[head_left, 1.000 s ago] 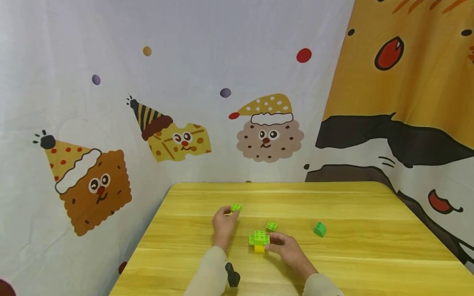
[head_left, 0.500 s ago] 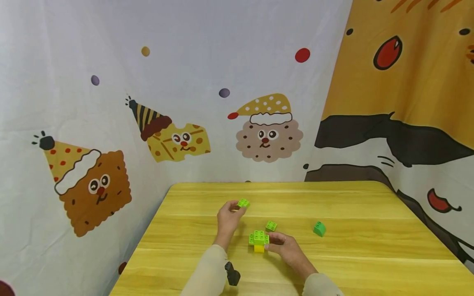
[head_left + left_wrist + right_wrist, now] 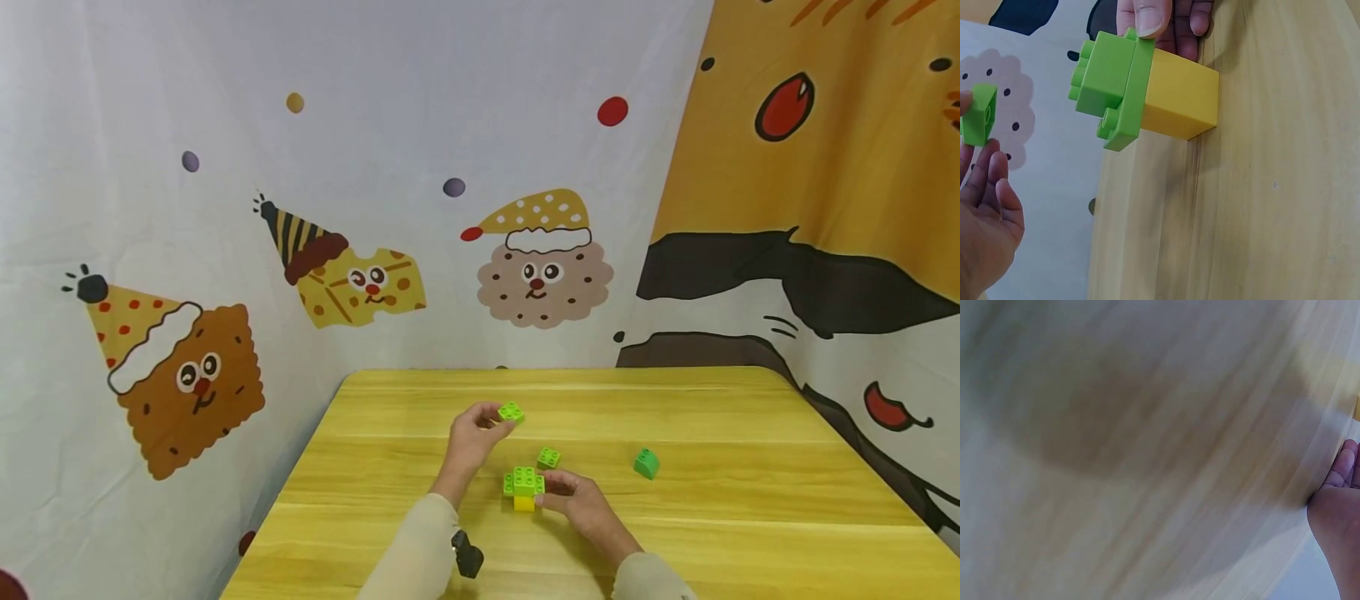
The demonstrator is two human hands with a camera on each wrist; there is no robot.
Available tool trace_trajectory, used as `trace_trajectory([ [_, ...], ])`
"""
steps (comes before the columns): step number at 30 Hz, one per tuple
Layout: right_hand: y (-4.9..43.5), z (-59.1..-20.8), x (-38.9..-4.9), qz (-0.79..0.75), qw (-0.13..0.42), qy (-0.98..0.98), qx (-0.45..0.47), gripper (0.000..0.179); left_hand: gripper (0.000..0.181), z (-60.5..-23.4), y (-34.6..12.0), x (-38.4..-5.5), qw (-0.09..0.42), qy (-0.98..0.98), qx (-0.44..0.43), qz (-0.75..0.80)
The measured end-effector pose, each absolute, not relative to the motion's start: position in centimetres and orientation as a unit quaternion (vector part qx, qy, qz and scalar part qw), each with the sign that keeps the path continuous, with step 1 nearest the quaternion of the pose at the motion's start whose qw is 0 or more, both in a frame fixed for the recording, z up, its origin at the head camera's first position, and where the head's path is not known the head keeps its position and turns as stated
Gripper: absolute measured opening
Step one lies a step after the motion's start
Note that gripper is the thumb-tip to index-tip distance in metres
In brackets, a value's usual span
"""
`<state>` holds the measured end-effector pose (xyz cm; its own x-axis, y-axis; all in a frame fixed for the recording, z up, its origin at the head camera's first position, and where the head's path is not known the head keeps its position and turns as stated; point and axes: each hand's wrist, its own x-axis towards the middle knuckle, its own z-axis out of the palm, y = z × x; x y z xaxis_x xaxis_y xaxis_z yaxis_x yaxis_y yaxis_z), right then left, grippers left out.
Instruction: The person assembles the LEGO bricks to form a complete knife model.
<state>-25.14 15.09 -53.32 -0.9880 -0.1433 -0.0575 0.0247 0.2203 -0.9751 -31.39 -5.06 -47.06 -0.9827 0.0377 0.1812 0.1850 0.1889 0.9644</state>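
A light green building block (image 3: pixel 512 412) is pinched between the thumb and fingers of my left hand (image 3: pixel 472 437), raised over the table. In the left wrist view that green block (image 3: pixel 980 115) shows at the left edge, studs turned away. My right hand (image 3: pixel 585 504) grips the side of a small stack (image 3: pixel 524 483), its thumb on the green layer. The stack has a yellow block (image 3: pixel 1182 94) at the bottom, a long green block across it and a green block on top. In the right wrist view only part of the right hand (image 3: pixel 1338 512) shows.
Behind the stack lies a loose light green block (image 3: pixel 548 457). Farther right is a darker green block with a curved top (image 3: pixel 647 463). The wooden table (image 3: pixel 720 417) ends at a printed cloth (image 3: pixel 450 100) behind. A black device (image 3: pixel 467 554) sits at the left wrist.
My left hand has moved to the right with the green block, nearer to above the stack. The right hand and the stack have stayed in place.
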Motion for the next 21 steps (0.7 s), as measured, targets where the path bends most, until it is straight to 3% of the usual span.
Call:
trace_trajectory([
  [21,15.0,-53.7,-25.3,-0.628,0.065,0.774,-0.04,0.046,0.031,-46.4,-5.9,-30.2,0.01,-0.79,-0.133,-0.599],
])
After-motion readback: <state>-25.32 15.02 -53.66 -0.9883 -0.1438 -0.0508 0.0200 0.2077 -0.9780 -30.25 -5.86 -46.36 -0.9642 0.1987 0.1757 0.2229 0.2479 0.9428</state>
